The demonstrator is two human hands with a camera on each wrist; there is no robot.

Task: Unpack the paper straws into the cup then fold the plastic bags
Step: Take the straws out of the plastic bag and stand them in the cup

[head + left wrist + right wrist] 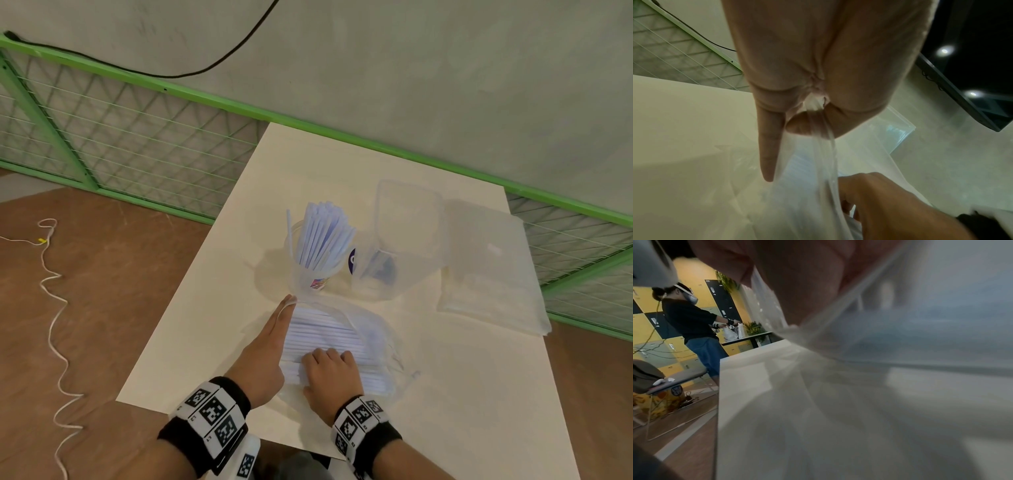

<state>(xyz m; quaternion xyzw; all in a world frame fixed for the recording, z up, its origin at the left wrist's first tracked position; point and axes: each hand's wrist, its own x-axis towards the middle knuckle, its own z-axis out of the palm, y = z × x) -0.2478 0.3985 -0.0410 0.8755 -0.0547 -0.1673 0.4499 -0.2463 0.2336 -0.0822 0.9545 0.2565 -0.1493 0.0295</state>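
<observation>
A clear cup (317, 270) at the table's middle holds a bunch of white paper straws (323, 233) standing upright. In front of it lies a clear plastic bag (373, 335) with more white straws (325, 337) inside, lying flat. My left hand (289, 303) stretches along the bag's left side and pinches its film near the cup. The left wrist view shows the plastic (818, 162) caught between the thumb and fingers of that hand (809, 123). My right hand (325, 359) curls over the near end of the straw bundle. The right wrist view is blurred by plastic film (900, 337).
A clear empty plastic container (404, 240) stands right of the cup. A flat stack of plastic bags (489, 274) lies at the table's right edge. A green mesh fence (137, 137) runs behind the white table (205, 342). Another person (688, 318) stands far off.
</observation>
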